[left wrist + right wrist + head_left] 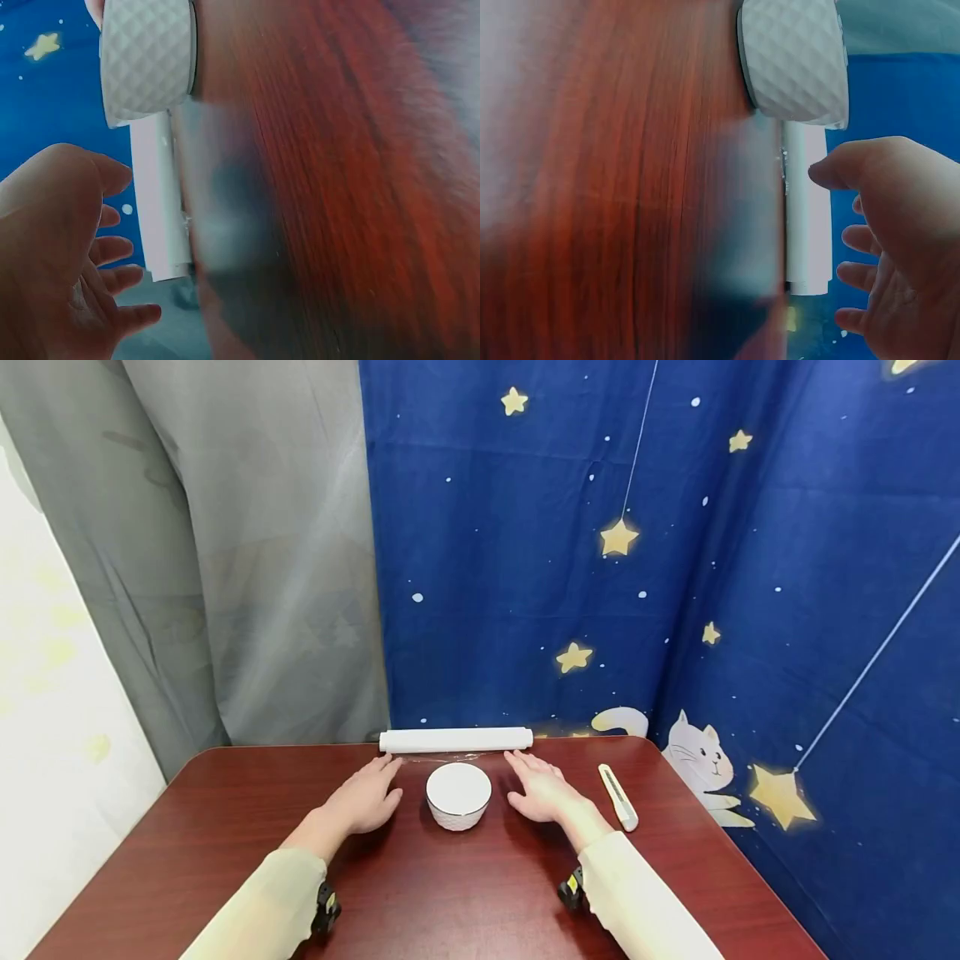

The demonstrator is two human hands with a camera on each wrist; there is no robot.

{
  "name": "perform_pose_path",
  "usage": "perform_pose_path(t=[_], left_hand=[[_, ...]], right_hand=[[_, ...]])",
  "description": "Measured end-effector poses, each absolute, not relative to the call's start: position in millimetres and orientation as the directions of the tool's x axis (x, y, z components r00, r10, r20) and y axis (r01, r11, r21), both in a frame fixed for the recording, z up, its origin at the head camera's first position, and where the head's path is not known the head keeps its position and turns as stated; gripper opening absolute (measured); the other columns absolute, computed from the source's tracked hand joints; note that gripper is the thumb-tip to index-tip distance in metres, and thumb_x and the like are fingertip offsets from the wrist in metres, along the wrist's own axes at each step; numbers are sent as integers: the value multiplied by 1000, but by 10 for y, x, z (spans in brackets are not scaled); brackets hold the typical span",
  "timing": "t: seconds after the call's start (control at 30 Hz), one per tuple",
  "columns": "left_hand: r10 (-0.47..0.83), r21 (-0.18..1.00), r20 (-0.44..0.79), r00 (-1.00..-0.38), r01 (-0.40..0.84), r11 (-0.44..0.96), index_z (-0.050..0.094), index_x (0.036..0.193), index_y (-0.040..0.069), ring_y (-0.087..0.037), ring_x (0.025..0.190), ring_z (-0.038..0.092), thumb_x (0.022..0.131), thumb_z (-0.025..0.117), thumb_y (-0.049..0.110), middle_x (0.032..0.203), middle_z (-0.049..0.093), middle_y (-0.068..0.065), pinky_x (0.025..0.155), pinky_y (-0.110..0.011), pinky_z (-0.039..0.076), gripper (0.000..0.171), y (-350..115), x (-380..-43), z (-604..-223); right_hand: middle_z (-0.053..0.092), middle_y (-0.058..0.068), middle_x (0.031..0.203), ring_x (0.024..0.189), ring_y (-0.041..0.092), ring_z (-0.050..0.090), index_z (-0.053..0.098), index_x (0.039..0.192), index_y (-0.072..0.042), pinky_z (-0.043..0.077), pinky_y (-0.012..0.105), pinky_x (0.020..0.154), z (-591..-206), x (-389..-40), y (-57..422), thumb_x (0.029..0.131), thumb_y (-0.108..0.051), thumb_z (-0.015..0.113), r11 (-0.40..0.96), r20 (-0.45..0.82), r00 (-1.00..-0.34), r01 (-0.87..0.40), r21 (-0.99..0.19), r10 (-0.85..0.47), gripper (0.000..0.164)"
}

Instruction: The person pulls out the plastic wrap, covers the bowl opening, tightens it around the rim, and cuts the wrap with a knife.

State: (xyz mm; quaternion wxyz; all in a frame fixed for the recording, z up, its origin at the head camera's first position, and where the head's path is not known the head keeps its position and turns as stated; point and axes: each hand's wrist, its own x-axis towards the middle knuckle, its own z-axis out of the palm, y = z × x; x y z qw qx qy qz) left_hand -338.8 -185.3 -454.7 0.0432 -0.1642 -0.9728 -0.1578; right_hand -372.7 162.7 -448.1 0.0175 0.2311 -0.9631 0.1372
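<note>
A white bowl [459,810] with a diamond-textured side and a thin dark rim stands upright between my hands. Behind it, along the table's far edge, lies a white roll of plastic wrap [456,740], with a strip of clear film [442,757] showing along its near side. My left hand [363,797] is left of the bowl, fingers extended toward the roll's left end. On the other side, my right hand [546,791] reaches toward the roll's right end, thumb apart from the fingers. Both wrist views show relaxed fingers with nothing gripped; the bowl's textured wall [148,60] is beyond each thumb.
A white utility knife [618,799] lies on the dark red wooden table [450,902], to the right of my right hand. Grey curtain [285,568] and blue star-patterned curtain [510,568] hang right behind the table's far edge.
</note>
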Motion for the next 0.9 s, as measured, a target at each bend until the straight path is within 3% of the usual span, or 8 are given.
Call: perform_pose_path(t=[0.33,0.6,0.9], left_hand=[[320,289,123,-939,342,894,51,158,-4,-45,160,41,110,53,19,169,44,-28,127,-65,37,54,-1804,-3871,-4858],[305,226,32,-952,304,925,52,159,-2,-46,160,39,108,49,9,170,43,-27,126,-66,37,52,-1667,-3866,-4655],[301,218,-3,-954,293,931,52,160,1,-43,162,38,107,49,7,171,43,-24,126,-67,38,54,-1643,-3927,-4649]], right_hand=[[45,18,172,161,43,39,46,166,-7,35,69,125,-4521,-3987,1499,105,-6,56,845,32,-888,-446,-295,-458,62],[48,11,171,158,39,42,49,165,-13,38,64,123,-4523,-4163,1292,103,0,51,858,-15,-885,-448,-251,-466,63],[42,3,177,163,37,35,48,167,-22,30,68,129,-4603,-4313,1169,101,5,53,865,-87,-878,-440,-240,-470,72]])
